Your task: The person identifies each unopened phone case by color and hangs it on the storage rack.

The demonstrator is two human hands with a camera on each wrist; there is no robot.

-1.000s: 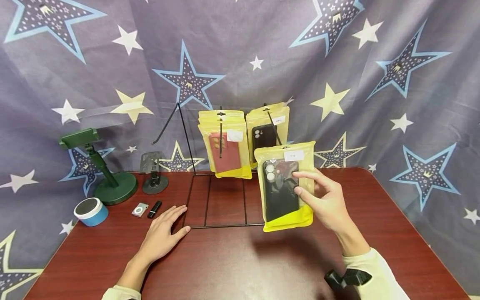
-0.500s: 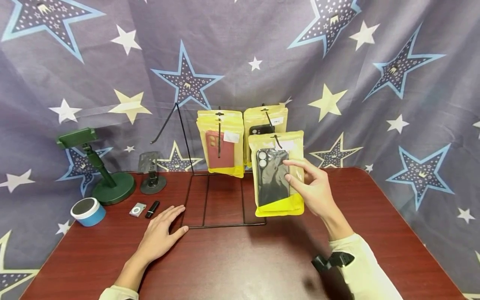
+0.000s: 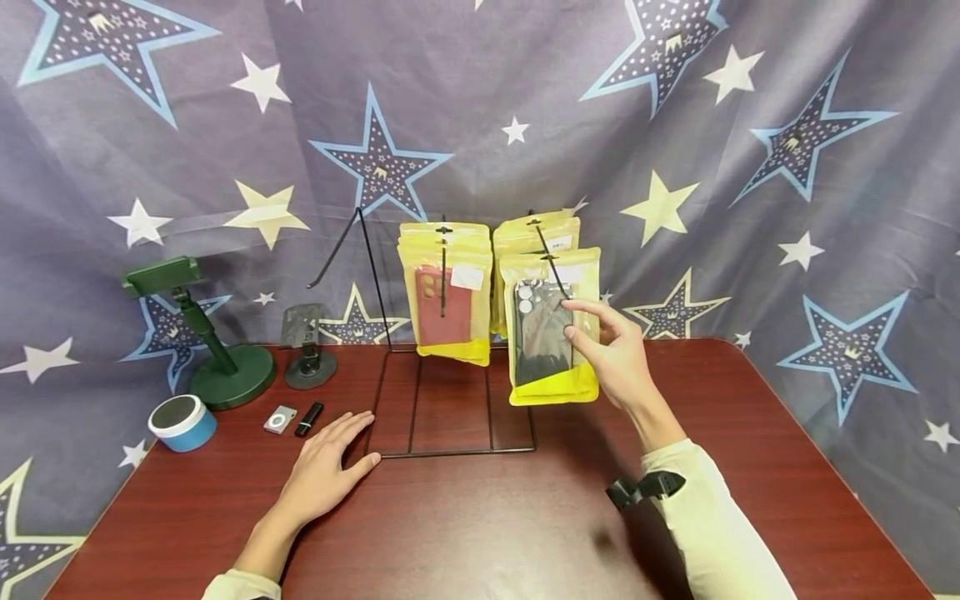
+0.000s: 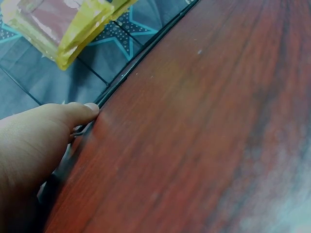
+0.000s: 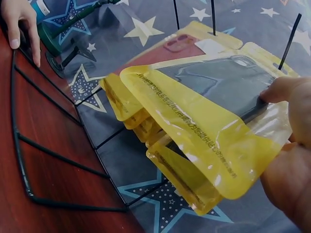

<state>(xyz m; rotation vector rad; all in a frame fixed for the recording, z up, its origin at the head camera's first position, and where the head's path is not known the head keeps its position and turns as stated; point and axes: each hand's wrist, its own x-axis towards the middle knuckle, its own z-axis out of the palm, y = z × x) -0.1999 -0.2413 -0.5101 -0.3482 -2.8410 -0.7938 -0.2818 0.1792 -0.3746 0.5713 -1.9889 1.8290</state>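
My right hand (image 3: pixel 617 354) pinches the right edge of a yellow zip pouch (image 3: pixel 555 390) holding a black phone case (image 3: pixel 542 346). A hook (image 3: pixel 553 268) of the black wire rack (image 3: pixel 457 453) passes through the pouch's top hole, its tip showing in front. Behind it, on the same hook, hang more yellow pouches (image 3: pixel 517 229), mostly hidden. On the hook to the left hang several pouches (image 3: pixel 408 250), the front one with a red phone case (image 3: pixel 450 321). My left hand (image 3: pixel 322 467) rests by the rack base's left front corner, thumb (image 4: pixel 85 112) touching the wire in the left wrist view.
Left of the rack, a bare hook (image 3: pixel 333 250) sticks out. Beside it stand a dark folding stand (image 3: pixel 309 367), a green phone stand (image 3: pixel 232 375) and a blue-and-white round speaker (image 3: pixel 183 425). A small silver player (image 3: pixel 280 419) and a black USB stick (image 3: pixel 309 419) lie near my left hand.
My right hand has moved the black-case pouch away from me and slightly left, along the right hook, toward the pouches behind. My left hand has stayed at the rack base.
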